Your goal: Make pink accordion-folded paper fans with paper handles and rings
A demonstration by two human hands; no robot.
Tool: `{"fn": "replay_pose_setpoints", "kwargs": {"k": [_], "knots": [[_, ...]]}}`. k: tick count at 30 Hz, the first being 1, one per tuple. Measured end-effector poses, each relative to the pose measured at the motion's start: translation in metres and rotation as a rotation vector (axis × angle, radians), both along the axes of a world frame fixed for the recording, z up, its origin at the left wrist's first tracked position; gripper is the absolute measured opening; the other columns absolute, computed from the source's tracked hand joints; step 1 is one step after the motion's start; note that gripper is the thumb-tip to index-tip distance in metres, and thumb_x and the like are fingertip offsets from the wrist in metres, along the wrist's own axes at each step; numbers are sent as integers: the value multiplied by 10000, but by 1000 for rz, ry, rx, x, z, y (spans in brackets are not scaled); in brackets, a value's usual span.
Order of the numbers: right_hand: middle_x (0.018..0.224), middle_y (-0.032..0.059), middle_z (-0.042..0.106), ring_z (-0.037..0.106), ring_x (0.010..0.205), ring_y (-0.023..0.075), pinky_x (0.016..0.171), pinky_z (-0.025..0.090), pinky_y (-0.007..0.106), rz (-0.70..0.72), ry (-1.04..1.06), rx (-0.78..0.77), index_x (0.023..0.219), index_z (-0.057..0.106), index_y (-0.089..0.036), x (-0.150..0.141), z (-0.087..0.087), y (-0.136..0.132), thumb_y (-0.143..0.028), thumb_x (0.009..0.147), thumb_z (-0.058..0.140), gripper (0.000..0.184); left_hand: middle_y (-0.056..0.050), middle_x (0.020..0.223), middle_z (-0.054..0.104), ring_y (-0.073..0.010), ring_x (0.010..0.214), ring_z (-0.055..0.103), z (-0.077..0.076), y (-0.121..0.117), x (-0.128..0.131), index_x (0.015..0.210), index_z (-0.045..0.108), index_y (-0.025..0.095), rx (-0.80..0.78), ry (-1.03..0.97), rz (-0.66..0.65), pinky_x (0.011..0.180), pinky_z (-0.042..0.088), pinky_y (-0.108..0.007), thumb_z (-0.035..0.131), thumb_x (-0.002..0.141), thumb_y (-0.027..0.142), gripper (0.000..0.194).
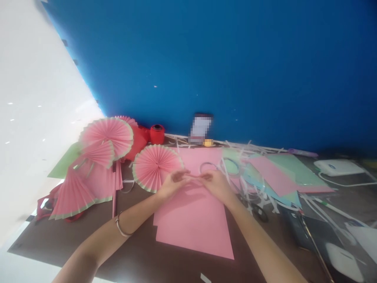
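Observation:
My left hand (173,184) and my right hand (217,184) meet over pink paper sheets (194,232) in the middle of the table. The fingers of both are closed in a pinch, with pink paper between them; blur hides whether it is a sheet's edge or a narrow folded piece. Beyond my left wrist lies a round pleated paper fan (157,163), pink with a pale green rim. Just past my right hand, a thin ring-shaped loop (208,167) rests on the paper.
More pleated pink fans (106,137) crowd the left side beside a red cup-like container (157,134). Coloured sheets (277,173), white paper strips (262,200) and black-handled scissors (259,213) lie right. A white device (338,167) with a cable stands farther right. A blue wall (224,70) bounds the back.

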State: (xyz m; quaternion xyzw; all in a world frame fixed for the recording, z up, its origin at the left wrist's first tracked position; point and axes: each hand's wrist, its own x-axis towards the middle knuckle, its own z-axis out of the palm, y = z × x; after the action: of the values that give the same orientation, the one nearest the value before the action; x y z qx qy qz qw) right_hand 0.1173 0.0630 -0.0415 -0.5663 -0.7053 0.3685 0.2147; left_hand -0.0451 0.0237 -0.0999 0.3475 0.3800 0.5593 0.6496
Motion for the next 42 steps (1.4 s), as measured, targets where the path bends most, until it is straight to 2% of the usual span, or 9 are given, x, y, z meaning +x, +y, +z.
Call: {"fn": "replay_pose_setpoints", "kwargs": {"k": [2, 4, 8, 11, 15, 22, 28, 36, 42], "knots": [[721, 71, 702, 655, 704, 205, 632, 484, 277, 20, 29, -28, 674, 683, -165, -3, 2, -1, -232, 684, 621, 92, -95, 986, 667, -221, 910, 619, -1, -1, 2, 965, 645, 136, -23, 75, -49, 837, 449, -354, 742, 635, 328, 394], [734, 77, 707, 657, 720, 215, 646, 487, 285, 25, 63, -48, 703, 694, -161, -6, 1, -3, -278, 679, 641, 130, -106, 982, 674, -247, 982, 596, -2, -2, 5, 882, 687, 125, 1, 115, -38, 895, 426, -381, 706, 671, 368, 322], [764, 92, 711, 663, 735, 216, 679, 496, 301, -23, 142, -96, 738, 691, -147, -11, -7, -4, -338, 681, 652, 203, -107, 999, 678, -266, 1089, 546, -4, -2, 6, 809, 714, 144, 57, 66, 0, 915, 435, -382, 624, 737, 430, 309], [775, 99, 705, 663, 718, 215, 640, 503, 297, -63, 180, -90, 774, 672, -138, -13, -10, -5, -331, 664, 668, 222, -111, 990, 682, -265, 1049, 576, -6, -2, 5, 845, 712, 139, 56, 28, 3, 897, 453, -381, 607, 749, 446, 339], [712, 69, 688, 652, 615, 198, 520, 480, 273, -84, 187, -67, 816, 650, -157, -11, -1, -8, -338, 682, 638, 225, -106, 925, 697, -253, 933, 633, -10, 0, 3, 898, 696, 122, 27, -6, 58, 859, 474, -383, 623, 737, 441, 365], [657, 45, 658, 610, 633, 182, 556, 440, 263, 57, -25, -17, 619, 658, -165, -2, 21, -5, -306, 677, 609, 160, -84, 835, 706, -236, 868, 654, -10, 4, 0, 865, 695, 119, -21, -68, 119, 836, 482, -360, 648, 719, 425, 342], [530, 15, 588, 538, 488, 146, 432, 366, 238, 35, -56, -145, 612, 634, -161, 7, 13, 4, -324, 705, 552, 205, -76, 813, 707, -237, 854, 661, -6, 3, 0, 816, 692, 121, -36, -85, 131, 852, 485, -378, 668, 694, 431, 334], [525, 12, 603, 572, 494, 155, 420, 384, 227, -52, 61, -103, 634, 556, -171, 6, 7, 6, -319, 638, 633, 166, -67, 793, 706, -229, 832, 669, -7, 2, 1, 806, 685, 119, -58, -98, 156, 881, 485, -409, 681, 686, 419, 324], [500, 11, 596, 563, 457, 151, 377, 365, 217, -78, 29, -134, 634, 545, -168, 6, 5, 7, -307, 630, 641, 169, -72, 843, 708, -225, 847, 666, -8, 2, 1, 841, 694, 122, -38, -85, 142, 892, 480, -413, 666, 706, 414, 323]]}}
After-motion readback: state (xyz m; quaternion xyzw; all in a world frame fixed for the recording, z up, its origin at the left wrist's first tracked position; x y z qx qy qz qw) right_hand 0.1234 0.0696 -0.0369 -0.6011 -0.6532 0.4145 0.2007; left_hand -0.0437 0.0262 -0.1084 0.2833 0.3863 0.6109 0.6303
